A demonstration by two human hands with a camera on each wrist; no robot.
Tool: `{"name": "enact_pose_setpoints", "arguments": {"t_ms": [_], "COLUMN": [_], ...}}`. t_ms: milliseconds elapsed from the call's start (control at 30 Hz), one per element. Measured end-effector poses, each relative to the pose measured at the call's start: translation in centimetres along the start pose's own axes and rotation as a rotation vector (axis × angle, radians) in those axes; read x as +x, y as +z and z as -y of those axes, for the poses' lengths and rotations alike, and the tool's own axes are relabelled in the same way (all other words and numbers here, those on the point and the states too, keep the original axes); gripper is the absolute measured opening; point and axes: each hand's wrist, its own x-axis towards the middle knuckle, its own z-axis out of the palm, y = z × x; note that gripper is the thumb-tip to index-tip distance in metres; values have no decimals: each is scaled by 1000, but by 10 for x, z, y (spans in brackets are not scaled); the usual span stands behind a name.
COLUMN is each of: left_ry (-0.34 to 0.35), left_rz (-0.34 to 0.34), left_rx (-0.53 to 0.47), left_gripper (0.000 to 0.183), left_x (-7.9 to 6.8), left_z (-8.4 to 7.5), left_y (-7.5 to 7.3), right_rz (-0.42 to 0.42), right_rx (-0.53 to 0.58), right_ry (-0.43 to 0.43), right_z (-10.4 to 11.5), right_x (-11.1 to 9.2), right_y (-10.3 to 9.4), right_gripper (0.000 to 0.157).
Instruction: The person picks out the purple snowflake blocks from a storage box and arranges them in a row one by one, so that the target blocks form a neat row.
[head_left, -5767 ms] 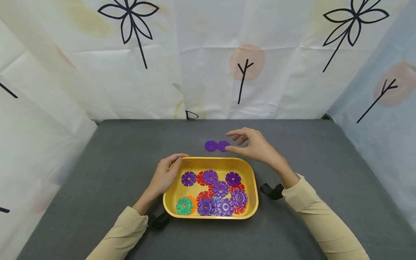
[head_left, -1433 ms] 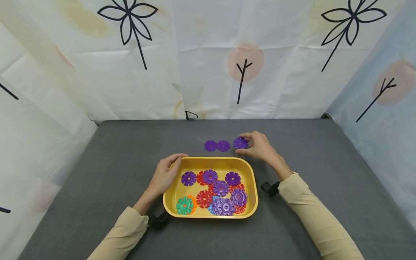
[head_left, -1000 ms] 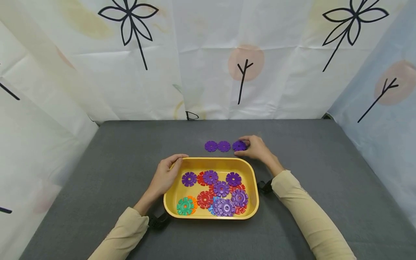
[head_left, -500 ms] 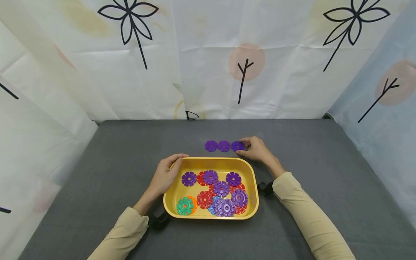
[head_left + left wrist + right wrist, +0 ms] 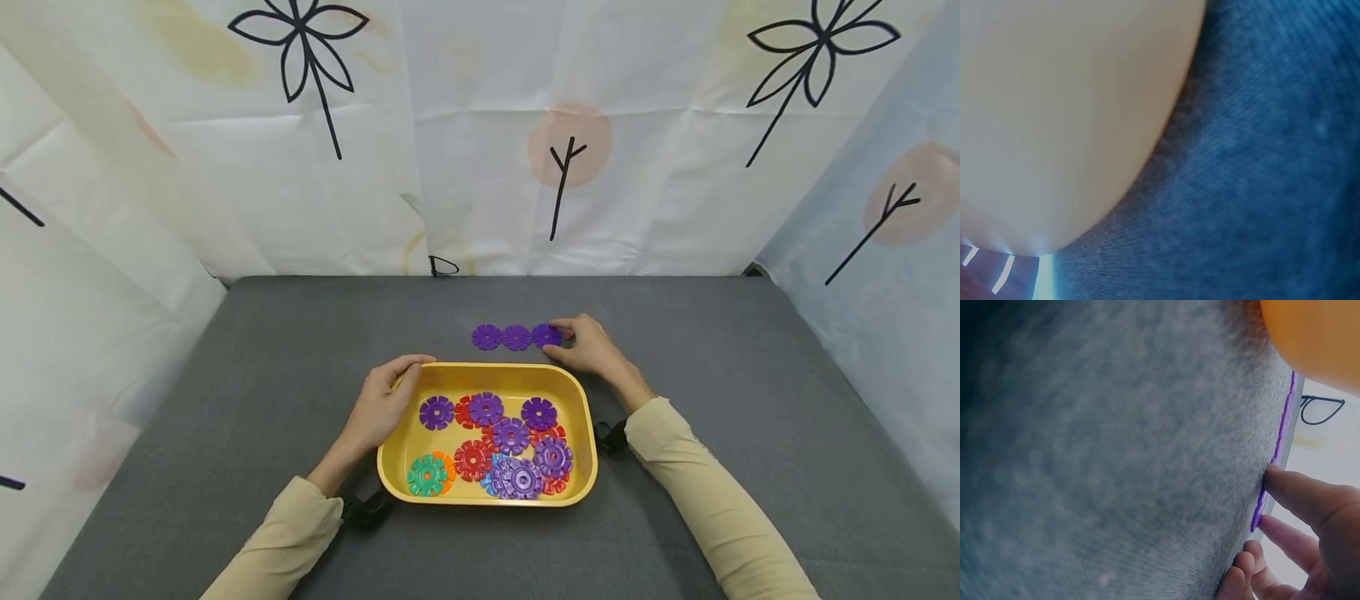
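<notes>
Three purple notched discs lie flat in a row on the table behind the yellow tray: a left disc (image 5: pixel 487 337), a middle disc (image 5: pixel 516 337) and a right disc (image 5: pixel 545 335). My right hand (image 5: pixel 594 347) pinches the right disc between thumb and finger, its edge meeting the middle one. In the right wrist view the row appears edge-on as a thin purple line (image 5: pixel 1284 425). My left hand (image 5: pixel 381 406) grips the left back corner of the yellow tray (image 5: pixel 480 372). Only a blurred pale surface and the tabletop fill most of the left wrist view.
Inside the tray are several more purple discs (image 5: pixel 437 412), several red discs (image 5: pixel 472 460), a green disc (image 5: pixel 427 475), and partly covered orange and blue ones. Grey cloth covers the table (image 5: pixel 300 333). A printed white curtain (image 5: pixel 480 167) stands behind it.
A purple disc has left the tray's front, baring a red disc there. My right hand has brought a purple disc to the row's right end and slid it left against the middle one.
</notes>
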Motion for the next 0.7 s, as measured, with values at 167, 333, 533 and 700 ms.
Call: {"name": "enact_pose_setpoints", "arguments": {"t_ms": [167,333,533,700], "left_ry": [0,-10,-9,-6], "left_rz": [-6,-7,-5,-2], "left_rx": [9,14,10,10], "left_gripper": [31,31,31,32], "left_x": [1,1,1,1], "left_z": [-1,-1,-1,0], "left_y": [0,1,1,0], "right_rz": [-13,-20,-18,-50], "right_rx": [-17,-21,4,15], "right_ry": [-7,4,-13,-70], "right_z": [2,3,18,41], "right_x": [0,-3,-13,-20], "right_y": [0,-1,-17,-39], "right_gripper": [50,51,50,43]}}
